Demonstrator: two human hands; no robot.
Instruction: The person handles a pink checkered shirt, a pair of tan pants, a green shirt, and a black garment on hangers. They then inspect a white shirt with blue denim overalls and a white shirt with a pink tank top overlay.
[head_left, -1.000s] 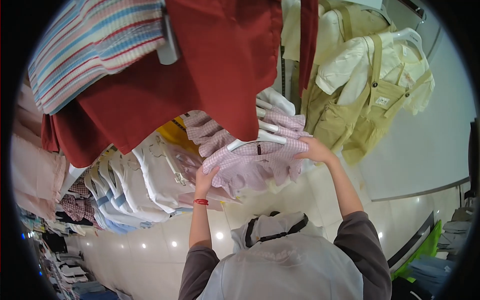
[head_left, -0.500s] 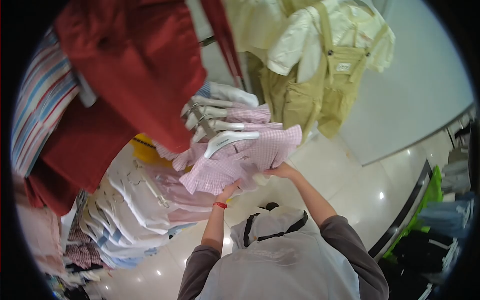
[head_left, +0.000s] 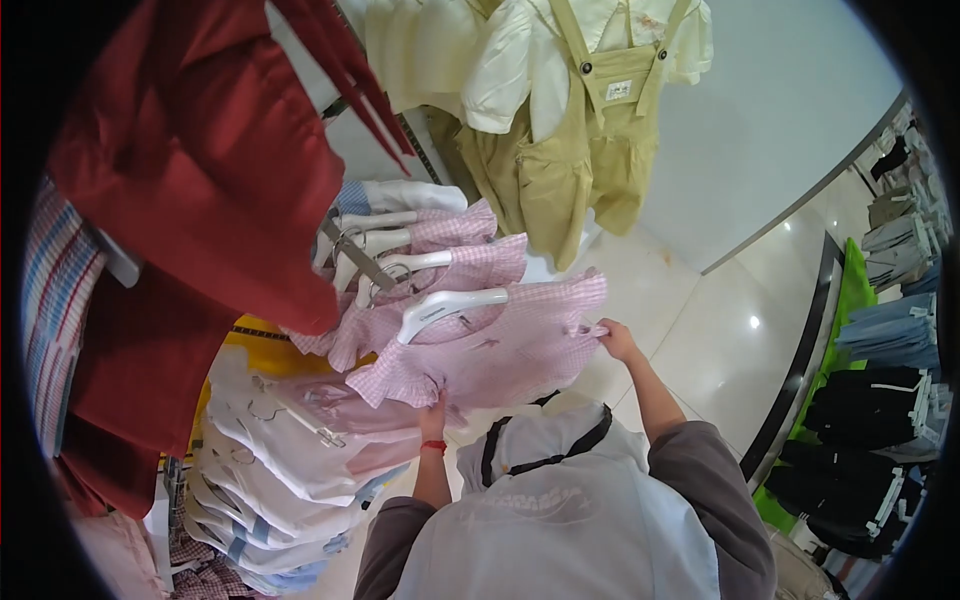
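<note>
A pink gingham dress (head_left: pixel 510 350) with ruffled sleeves hangs on a white hanger (head_left: pixel 450 306) at the front of a metal rail arm (head_left: pixel 362 256). My right hand (head_left: pixel 617 340) pinches the dress at its right side, below the sleeve, pulling the cloth outward. My left hand (head_left: pixel 433 418), with a red band at the wrist, is closed on the dress fabric under the left ruffle; its fingertips are partly hidden by cloth. Behind it, several similar pink garments (head_left: pixel 490 262) hang on white hangers.
Red garments (head_left: pixel 200 150) hang close at upper left. White tops (head_left: pixel 280 440) hang below at left. Khaki overalls with a cream shirt (head_left: pixel 610 110) hang at the back beside a pale panel (head_left: pixel 780 110). Folded trousers (head_left: pixel 865 410) line a low green display (head_left: pixel 822 390) at right.
My right hand has moved right and up along the dress, and my hands are farther apart. The dress is spread wider. The view has shifted, with the rack displaced left.
</note>
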